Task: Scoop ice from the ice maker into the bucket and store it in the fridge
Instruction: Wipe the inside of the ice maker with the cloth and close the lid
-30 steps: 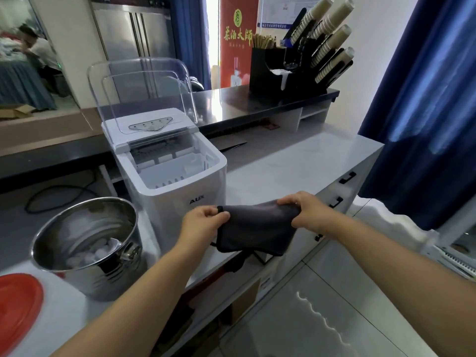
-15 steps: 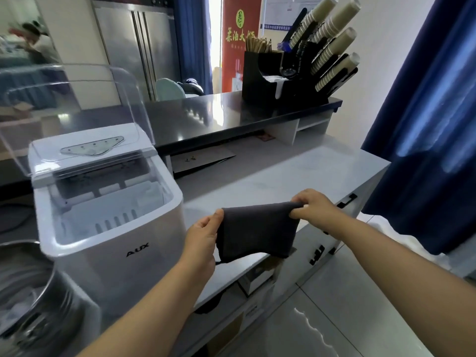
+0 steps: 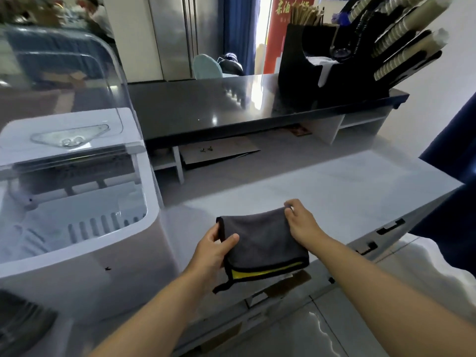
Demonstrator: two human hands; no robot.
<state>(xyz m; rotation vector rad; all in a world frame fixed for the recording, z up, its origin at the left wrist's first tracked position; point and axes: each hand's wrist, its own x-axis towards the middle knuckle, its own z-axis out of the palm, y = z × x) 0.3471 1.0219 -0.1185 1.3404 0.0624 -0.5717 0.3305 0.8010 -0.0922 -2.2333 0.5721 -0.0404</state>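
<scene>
My left hand (image 3: 211, 251) and right hand (image 3: 301, 222) each pinch a soft, folded grey cloth (image 3: 265, 243), yellow inside, over the smooth pale surface (image 3: 334, 181).

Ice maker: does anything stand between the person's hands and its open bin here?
Nothing visible stands between them. The ice maker, lid raised, sits just left of the left hand. However, the left hand and right hand both grip a folded grey cloth.
</scene>
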